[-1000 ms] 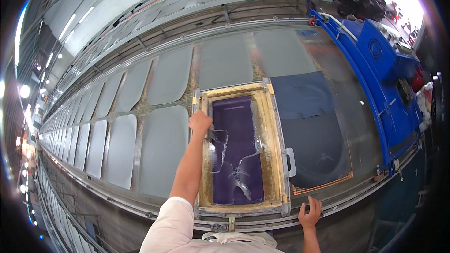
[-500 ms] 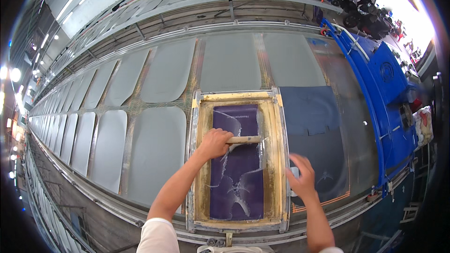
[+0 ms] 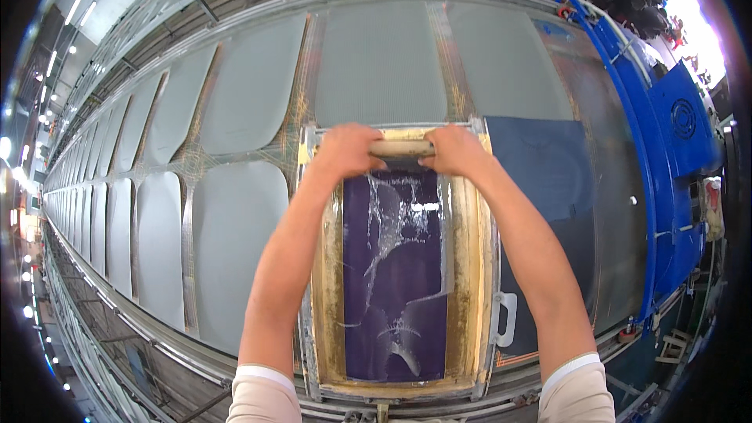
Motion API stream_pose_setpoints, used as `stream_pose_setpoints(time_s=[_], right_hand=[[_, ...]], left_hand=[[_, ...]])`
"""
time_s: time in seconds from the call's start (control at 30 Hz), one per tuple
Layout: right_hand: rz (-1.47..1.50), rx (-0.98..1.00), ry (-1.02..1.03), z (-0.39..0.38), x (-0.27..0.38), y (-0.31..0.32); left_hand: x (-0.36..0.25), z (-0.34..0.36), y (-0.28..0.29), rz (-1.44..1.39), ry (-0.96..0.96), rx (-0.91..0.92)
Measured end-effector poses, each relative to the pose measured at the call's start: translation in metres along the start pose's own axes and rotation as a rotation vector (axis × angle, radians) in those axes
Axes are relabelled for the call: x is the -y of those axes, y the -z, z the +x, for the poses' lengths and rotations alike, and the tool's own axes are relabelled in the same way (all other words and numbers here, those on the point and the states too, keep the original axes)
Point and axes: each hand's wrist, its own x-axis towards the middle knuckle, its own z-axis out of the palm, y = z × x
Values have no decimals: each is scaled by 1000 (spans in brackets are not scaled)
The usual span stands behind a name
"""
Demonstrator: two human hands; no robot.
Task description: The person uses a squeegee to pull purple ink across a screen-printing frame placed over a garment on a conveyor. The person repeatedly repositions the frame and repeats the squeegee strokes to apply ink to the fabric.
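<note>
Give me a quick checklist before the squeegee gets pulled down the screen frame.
1. Left hand on the squeegee: ok, wrapped around its left end.
2. Right hand on it: ok, grips the right end.
3. Squeegee at the far end of the screen frame: ok.
4. Purple mesh free of objects: ok, only whitish ink streaks.
5. Frame seated on the long table: cannot tell.
6. Dark fabric panel beside the frame lying flat: ok.
</note>
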Motion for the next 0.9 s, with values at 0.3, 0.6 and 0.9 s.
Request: stream_pose_setpoints(time_s=[0.3,0.6,0.9], right_hand=[[103,-62,108,-56,16,-32],[130,-30,174,-291,106,-114],[127,-28,160,-365,138,-130]], left_hand=[[-18,-75,-18,-47,-4,-32],[-140,-307,-47,-40,-18,22],[-180,-379,-53,14,-73,-26]])
